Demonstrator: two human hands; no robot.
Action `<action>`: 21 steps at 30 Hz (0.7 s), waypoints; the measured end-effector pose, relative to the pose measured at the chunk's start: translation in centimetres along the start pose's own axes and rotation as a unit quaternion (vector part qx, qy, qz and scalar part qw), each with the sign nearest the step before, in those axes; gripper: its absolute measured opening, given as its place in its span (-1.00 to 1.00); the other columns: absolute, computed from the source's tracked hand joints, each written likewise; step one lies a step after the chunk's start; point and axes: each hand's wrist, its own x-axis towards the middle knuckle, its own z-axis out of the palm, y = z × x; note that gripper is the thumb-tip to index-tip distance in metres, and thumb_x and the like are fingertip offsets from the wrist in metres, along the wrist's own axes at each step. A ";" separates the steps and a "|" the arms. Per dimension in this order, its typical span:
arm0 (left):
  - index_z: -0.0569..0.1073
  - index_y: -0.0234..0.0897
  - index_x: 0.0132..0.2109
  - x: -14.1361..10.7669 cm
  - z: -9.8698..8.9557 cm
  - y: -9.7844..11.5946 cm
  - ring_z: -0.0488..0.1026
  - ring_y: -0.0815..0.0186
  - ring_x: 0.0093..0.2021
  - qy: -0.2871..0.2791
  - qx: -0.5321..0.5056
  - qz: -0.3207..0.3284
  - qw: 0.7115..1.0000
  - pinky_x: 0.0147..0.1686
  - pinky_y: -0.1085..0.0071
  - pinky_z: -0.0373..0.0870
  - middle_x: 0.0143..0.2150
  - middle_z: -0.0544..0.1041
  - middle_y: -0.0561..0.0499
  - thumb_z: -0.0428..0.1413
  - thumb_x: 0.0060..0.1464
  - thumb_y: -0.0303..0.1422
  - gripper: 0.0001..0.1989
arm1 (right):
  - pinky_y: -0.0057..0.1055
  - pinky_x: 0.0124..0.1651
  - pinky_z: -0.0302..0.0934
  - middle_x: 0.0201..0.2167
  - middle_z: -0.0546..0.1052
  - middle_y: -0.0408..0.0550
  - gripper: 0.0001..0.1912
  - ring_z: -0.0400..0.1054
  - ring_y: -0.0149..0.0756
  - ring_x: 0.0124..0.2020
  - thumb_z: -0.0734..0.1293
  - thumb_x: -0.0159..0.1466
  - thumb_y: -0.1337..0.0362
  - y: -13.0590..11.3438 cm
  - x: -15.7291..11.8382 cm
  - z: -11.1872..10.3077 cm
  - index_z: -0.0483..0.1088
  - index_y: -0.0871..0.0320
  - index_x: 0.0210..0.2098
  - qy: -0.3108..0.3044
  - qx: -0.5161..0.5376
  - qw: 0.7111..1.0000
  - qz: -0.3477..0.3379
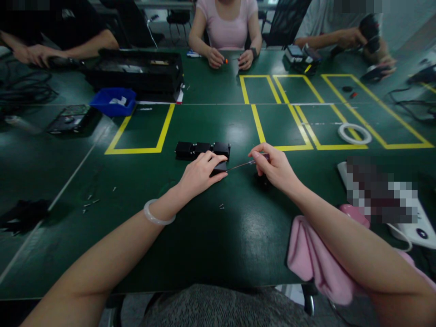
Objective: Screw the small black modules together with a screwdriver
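Note:
On the green table, my left hand (203, 171) grips a small black block (219, 168), thumb at its near edge and fingers over its top. Just behind it lies a row of black blocks (202, 148) with small shiny screws at their joints. My right hand (271, 164) is closed round the handle of a thin screwdriver (242, 165). Its shaft points left, and the tip is at the block's right end beside my left thumb. A dark object under my right hand is mostly hidden. Small loose screws (221, 206) lie nearer the front edge.
Yellow tape outlines (160, 131) mark the table. A blue tray (113, 102) and a long black housing (136, 72) stand back left. At right are a white tape roll (354, 133), a pink cloth (315, 259) and a white device (422, 227). Several people work across the table.

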 end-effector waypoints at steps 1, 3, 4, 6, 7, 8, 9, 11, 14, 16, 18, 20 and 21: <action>0.44 -0.17 0.28 0.0 0.0 0.0 0.49 0.04 0.13 0.000 0.000 0.000 1.000 -0.01 0.18 0.53 0.14 0.52 -0.13 0.23 0.36 -0.20 -0.57 | -0.39 -0.49 0.09 -0.64 0.33 -0.30 -0.84 0.26 -0.40 -0.64 0.26 0.50 0.15 0.0 0.0 0.0 0.37 0.09 -0.14 0.001 0.000 1.000 -0.001; 0.44 -0.17 0.28 0.0 0.0 0.0 0.49 0.03 0.13 -0.001 -0.001 0.001 1.000 0.00 0.18 0.53 0.13 0.52 -0.13 0.23 0.36 -0.20 -0.58 | -0.39 -0.46 0.11 -0.60 0.33 -0.31 -0.90 0.28 -0.41 -0.62 0.27 0.49 0.21 -0.1 -0.1 0.0 0.36 0.09 -0.07 0.006 0.009 1.000 -0.009; 0.44 -0.18 0.28 0.0 0.0 0.0 0.49 0.03 0.13 -0.002 -0.002 0.000 1.000 0.00 0.18 0.53 0.13 0.52 -0.13 0.22 0.36 -0.19 -0.58 | -0.39 -0.45 0.13 -0.58 0.34 -0.31 -0.89 0.29 -0.42 -0.61 0.27 0.48 0.23 -0.1 -0.1 0.0 0.35 0.08 -0.03 0.008 0.014 1.000 -0.013; 0.43 -0.18 0.28 0.0 0.0 0.0 0.49 0.03 0.13 -0.003 -0.003 -0.001 1.000 0.00 0.18 0.53 0.13 0.52 -0.13 0.22 0.37 -0.19 -0.58 | -0.39 -0.43 0.15 -0.54 0.34 -0.31 -0.88 0.30 -0.43 -0.59 0.27 0.48 0.25 -0.1 0.0 0.1 0.34 0.08 -0.01 0.009 0.020 1.000 -0.018; 0.43 -0.17 0.28 0.0 0.0 0.0 0.49 0.04 0.13 -0.003 -0.004 -0.001 1.000 0.00 0.18 0.53 0.13 0.51 -0.13 0.22 0.37 -0.19 -0.58 | -0.39 -0.43 0.15 -0.54 0.35 -0.31 -0.89 0.30 -0.43 -0.59 0.28 0.48 0.23 0.0 0.0 0.1 0.34 0.08 -0.02 0.009 0.021 1.000 -0.017; 0.43 -0.17 0.29 0.0 0.0 0.0 0.49 0.04 0.13 -0.003 -0.005 -0.001 1.000 0.00 0.18 0.53 0.14 0.51 -0.13 0.21 0.37 -0.19 -0.57 | -0.39 -0.44 0.15 -0.55 0.34 -0.31 -0.89 0.30 -0.43 -0.60 0.28 0.48 0.20 0.0 0.0 0.1 0.35 0.08 -0.05 0.007 0.021 1.000 -0.012; 0.43 -0.16 0.29 0.0 0.0 -0.1 0.49 0.04 0.13 -0.002 -0.006 -0.001 1.000 0.00 0.18 0.54 0.14 0.51 -0.13 0.21 0.37 -0.19 -0.57 | -0.39 -0.45 0.15 -0.58 0.34 -0.31 -0.87 0.29 -0.43 -0.61 0.28 0.48 0.17 0.0 0.0 0.0 0.35 0.08 -0.08 0.005 0.018 1.000 -0.006; 0.43 -0.16 0.29 0.0 0.1 -0.1 0.48 0.03 0.13 0.000 -0.006 -0.001 1.000 0.00 0.17 0.54 0.14 0.51 -0.13 0.21 0.37 -0.19 -0.57 | -0.39 -0.49 0.11 -0.64 0.32 -0.31 -0.82 0.26 -0.42 -0.64 0.28 0.48 0.11 0.0 0.1 0.0 0.36 0.08 -0.15 0.002 0.008 1.000 0.007; 0.44 -0.15 0.28 0.0 0.2 -0.2 0.48 0.03 0.13 0.001 -0.003 -0.002 1.000 0.01 0.16 0.53 0.14 0.51 -0.13 0.22 0.36 -0.19 -0.58 | -0.40 -0.51 0.09 -0.62 0.34 -0.31 -0.87 0.26 -0.42 -0.65 0.28 0.48 0.16 0.0 0.1 0.1 0.37 0.08 -0.13 0.001 0.012 1.000 0.004; 0.44 -0.16 0.28 0.0 0.2 -0.2 0.48 0.03 0.13 -0.001 -0.002 -0.001 1.000 0.02 0.16 0.53 0.13 0.52 -0.13 0.22 0.36 -0.18 -0.58 | -0.40 -0.47 0.14 -0.56 0.36 -0.31 -0.89 0.29 -0.43 -0.62 0.28 0.46 0.23 -0.1 0.0 0.2 0.35 0.08 -0.04 0.004 0.025 1.000 -0.012; 0.43 -0.16 0.28 0.0 0.1 -0.2 0.48 0.04 0.14 -0.001 -0.002 0.000 1.000 0.03 0.17 0.52 0.13 0.52 -0.13 0.22 0.36 -0.18 -0.58 | -0.39 -0.44 0.17 -0.54 0.36 -0.32 -0.86 0.31 -0.43 -0.60 0.28 0.45 0.26 -0.2 0.0 0.2 0.34 0.08 0.00 0.008 0.029 0.999 -0.025; 0.43 -0.16 0.28 0.0 0.1 -0.1 0.48 0.04 0.14 0.001 -0.003 0.001 1.000 0.03 0.17 0.52 0.14 0.52 -0.13 0.21 0.37 -0.18 -0.58 | -0.39 -0.44 0.17 -0.56 0.35 -0.32 -0.87 0.31 -0.42 -0.61 0.28 0.46 0.23 -0.2 0.0 0.1 0.35 0.08 -0.03 0.007 0.028 0.999 -0.019; 0.43 -0.16 0.29 0.0 0.1 -0.1 0.48 0.04 0.14 0.002 -0.003 0.001 1.000 0.03 0.17 0.52 0.14 0.52 -0.13 0.21 0.37 -0.18 -0.58 | -0.39 -0.46 0.16 -0.58 0.35 -0.32 -0.87 0.30 -0.42 -0.61 0.28 0.46 0.19 -0.3 0.0 0.1 0.36 0.09 -0.06 0.006 0.025 1.000 -0.013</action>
